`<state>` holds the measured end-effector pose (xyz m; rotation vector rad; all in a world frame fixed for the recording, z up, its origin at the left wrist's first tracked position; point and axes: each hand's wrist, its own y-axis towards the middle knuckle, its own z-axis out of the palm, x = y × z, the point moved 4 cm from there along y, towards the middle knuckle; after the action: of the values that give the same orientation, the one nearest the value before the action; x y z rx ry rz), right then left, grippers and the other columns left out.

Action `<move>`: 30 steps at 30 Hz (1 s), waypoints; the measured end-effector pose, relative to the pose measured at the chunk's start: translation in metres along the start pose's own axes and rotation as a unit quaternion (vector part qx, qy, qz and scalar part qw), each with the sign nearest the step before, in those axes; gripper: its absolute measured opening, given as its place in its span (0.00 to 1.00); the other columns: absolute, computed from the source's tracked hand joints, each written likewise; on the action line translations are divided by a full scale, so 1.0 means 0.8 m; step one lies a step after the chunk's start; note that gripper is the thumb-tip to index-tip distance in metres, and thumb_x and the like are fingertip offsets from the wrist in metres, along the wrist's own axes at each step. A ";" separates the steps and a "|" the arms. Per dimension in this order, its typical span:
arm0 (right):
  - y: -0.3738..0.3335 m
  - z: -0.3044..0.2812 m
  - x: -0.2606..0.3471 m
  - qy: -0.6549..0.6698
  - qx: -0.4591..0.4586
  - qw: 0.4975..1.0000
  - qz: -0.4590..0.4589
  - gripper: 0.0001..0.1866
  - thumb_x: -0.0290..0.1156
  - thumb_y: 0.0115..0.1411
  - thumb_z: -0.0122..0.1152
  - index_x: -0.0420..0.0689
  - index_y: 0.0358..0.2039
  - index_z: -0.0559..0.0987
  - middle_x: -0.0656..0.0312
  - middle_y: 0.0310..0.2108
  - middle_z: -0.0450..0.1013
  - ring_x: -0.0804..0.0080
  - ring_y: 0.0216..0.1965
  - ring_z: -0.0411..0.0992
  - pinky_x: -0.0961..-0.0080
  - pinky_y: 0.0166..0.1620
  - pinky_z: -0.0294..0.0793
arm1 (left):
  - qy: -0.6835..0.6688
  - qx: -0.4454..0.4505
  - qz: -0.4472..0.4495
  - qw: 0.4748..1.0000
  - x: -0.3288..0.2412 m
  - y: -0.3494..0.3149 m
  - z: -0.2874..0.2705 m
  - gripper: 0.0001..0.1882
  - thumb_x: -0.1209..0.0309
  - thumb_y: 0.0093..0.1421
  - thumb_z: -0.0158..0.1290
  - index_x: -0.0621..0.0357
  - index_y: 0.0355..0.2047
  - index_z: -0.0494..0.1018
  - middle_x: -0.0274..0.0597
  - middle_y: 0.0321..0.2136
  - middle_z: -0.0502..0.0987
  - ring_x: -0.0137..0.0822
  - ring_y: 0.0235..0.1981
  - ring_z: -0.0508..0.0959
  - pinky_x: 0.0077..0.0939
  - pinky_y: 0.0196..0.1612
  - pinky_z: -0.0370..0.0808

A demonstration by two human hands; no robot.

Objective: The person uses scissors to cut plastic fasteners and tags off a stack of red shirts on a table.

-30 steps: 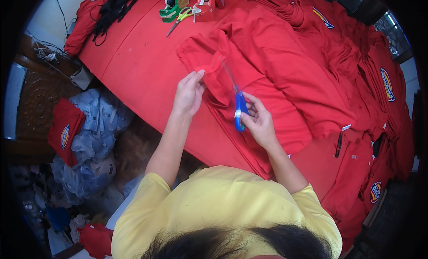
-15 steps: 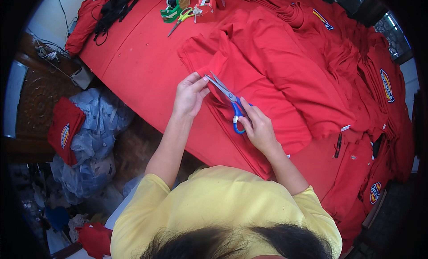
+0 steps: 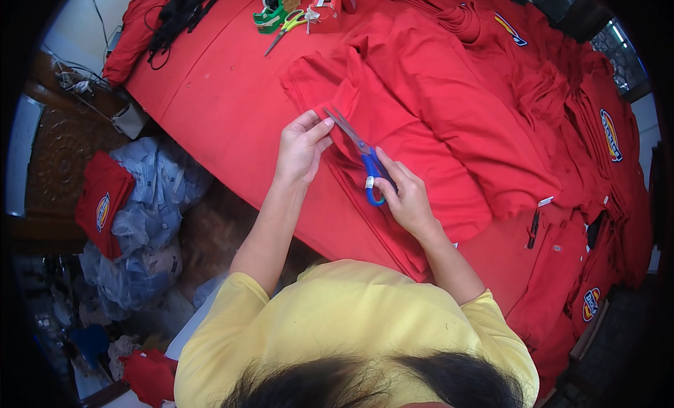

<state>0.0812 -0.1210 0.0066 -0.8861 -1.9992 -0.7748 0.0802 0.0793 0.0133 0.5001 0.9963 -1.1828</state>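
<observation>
In my right hand is a pair of scissors with blue handles; my fingers are closed round the loops. The slim metal blades point up and left, slightly parted. Their tips are beside the fingertips of my left hand, whose thumb and finger are pinched together at the edge of a red garment. Whether cloth or a thread is in that pinch is too small to tell. The garment lies in loose folds across the table, partly under the scissors and my right hand.
Yellow-handled scissors lie by a green tape dispenser and a red tape dispenser at the back. Several red garments are heaped on the right. A dark pen-like tool rests nearby. Bagged items stand left of the table.
The scissors have shifted slightly upward and their blades have turned a little, with the tips still beside my left fingertips. My left hand has barely moved.
</observation>
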 end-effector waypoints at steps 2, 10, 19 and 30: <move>-0.002 0.001 -0.009 -0.003 -0.004 1.000 0.016 0.24 0.28 0.59 0.53 0.40 0.57 0.65 0.52 0.29 0.69 0.58 0.28 0.69 0.69 0.33 0.68 | 0.006 -0.002 -0.002 1.000 -0.001 0.000 0.003 0.09 0.79 0.59 0.50 0.63 0.40 0.73 0.39 0.35 0.78 0.27 0.35 0.78 0.19 0.38 0.76; -0.004 0.001 -0.005 0.046 0.018 0.997 0.057 0.24 0.29 0.60 0.53 0.41 0.57 0.66 0.52 0.29 0.69 0.60 0.28 0.70 0.71 0.33 0.69 | 0.013 0.014 0.002 1.000 0.003 0.002 -0.001 0.11 0.77 0.58 0.53 0.58 0.42 0.74 0.34 0.37 0.78 0.24 0.36 0.77 0.19 0.37 0.73; 0.009 0.000 0.004 0.008 0.019 1.000 0.007 0.26 0.30 0.59 0.56 0.41 0.58 0.65 0.55 0.32 0.72 0.68 0.31 0.72 0.75 0.36 0.70 | 0.019 0.016 0.001 1.000 0.006 0.000 -0.003 0.12 0.81 0.58 0.50 0.62 0.43 0.73 0.36 0.35 0.75 0.27 0.36 0.76 0.23 0.40 0.76; 0.002 0.010 -0.014 0.145 0.050 0.981 0.122 0.25 0.30 0.61 0.55 0.41 0.58 0.65 0.53 0.43 0.73 0.69 0.42 0.73 0.74 0.47 0.71 | 0.014 0.011 -0.009 1.000 0.009 -0.002 -0.004 0.14 0.81 0.58 0.50 0.61 0.45 0.72 0.34 0.33 0.74 0.27 0.35 0.76 0.23 0.39 0.76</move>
<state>0.0844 -0.1175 -0.0061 -0.8853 -1.6249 -0.6201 0.0782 0.0774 0.0060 0.5272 1.0159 -1.2070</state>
